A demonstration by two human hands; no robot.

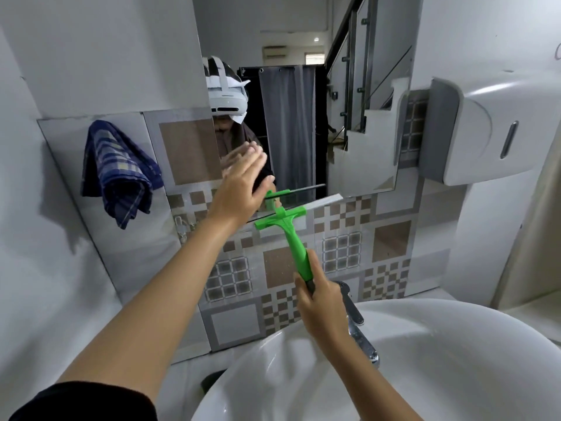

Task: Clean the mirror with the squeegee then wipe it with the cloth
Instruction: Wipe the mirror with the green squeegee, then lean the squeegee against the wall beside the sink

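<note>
Tiled wall (343, 250) and white basin (425, 360) frame the mirror (291, 117), centre frame. Right hand (321, 302) grips the green squeegee (288, 226), blade at the mirror's bottom edge; left hand (243, 183) lies flat and empty against the glass. Squeegeeing seems underway; the cloth (118, 171) hangs unused, upper left.

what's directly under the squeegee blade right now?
Under the green squeegee blade sit the mirror bottom edge and patterned wall tiles. The left hand covers the blade's left end, so contact with the glass there cannot be seen.
</note>
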